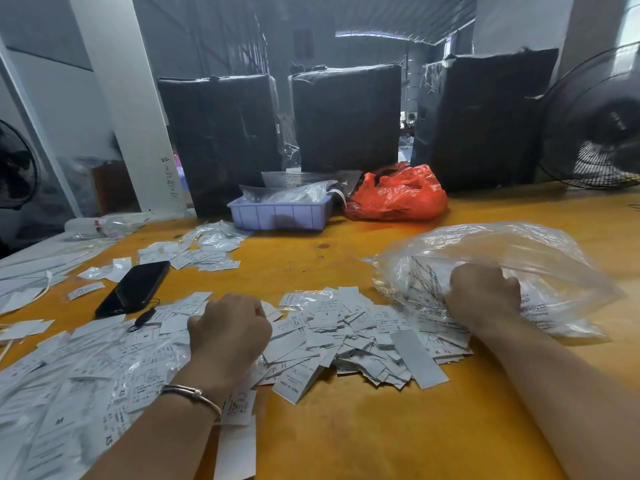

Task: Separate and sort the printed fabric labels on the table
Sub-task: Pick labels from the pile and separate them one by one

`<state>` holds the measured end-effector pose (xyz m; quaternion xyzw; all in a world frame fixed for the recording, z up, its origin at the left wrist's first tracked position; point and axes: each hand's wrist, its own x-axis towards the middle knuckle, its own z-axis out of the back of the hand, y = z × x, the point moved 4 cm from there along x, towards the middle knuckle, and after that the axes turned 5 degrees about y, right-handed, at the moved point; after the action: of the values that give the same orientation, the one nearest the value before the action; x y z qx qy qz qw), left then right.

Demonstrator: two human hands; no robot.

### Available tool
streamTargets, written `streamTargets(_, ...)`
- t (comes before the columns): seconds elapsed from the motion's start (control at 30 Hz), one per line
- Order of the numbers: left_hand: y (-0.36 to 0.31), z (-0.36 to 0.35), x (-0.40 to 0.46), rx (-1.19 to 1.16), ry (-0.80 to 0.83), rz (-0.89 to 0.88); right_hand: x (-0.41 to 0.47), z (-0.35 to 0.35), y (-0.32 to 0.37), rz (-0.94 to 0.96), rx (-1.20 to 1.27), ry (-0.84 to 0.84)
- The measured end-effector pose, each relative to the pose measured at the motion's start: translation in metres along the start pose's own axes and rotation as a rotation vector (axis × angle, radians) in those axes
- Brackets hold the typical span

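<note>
The left hand (228,327) is clenched, knuckles up, resting on the heap of white labels (346,337) in the near middle of the yellow table (381,438); whether it pinches a label underneath cannot be told. A bracelet (194,393) circles its wrist. The right hand (485,296) has its fingers curled into the crumpled clear plastic bag (502,258) at the right, grasping the plastic and the labels inside. The labels are narrow strips lying every way, with no common direction; one long strip (419,358) at the heap's right edge runs from far-left to near-right. They are too many to count. One black phone (135,289) lies left of the heap, one blue tray (280,213) and one red bag (398,195) farther back, three dark wrapped bundles (346,119) behind.
</note>
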<state>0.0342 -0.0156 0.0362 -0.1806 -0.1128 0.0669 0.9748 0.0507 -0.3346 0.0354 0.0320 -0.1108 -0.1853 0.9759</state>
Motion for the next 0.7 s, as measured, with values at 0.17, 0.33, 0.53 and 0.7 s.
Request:
streamTargets(0.17, -0.007, -0.003, -0.002, -0.014, -0.031, -0.093, 0.005, -0.001, -0.005, 0.003, 0.066, -0.036)
streamTargets(0.33, -0.014, -0.005, -0.005, -0.199, -0.051, -0.207, 0.006, 0.005, -0.005, 0.028, 0.267, -0.244)
streamTargets(0.53, -0.023, -0.008, -0.009, -0.351, -0.02, -0.309, 0.001, 0.006, 0.001, 0.084, 0.687, -0.355)
streamTargets(0.7, -0.029, -0.007, -0.013, -0.478, 0.019, -0.407, -0.012, 0.004, 0.027, 0.098, 1.328, 0.275)
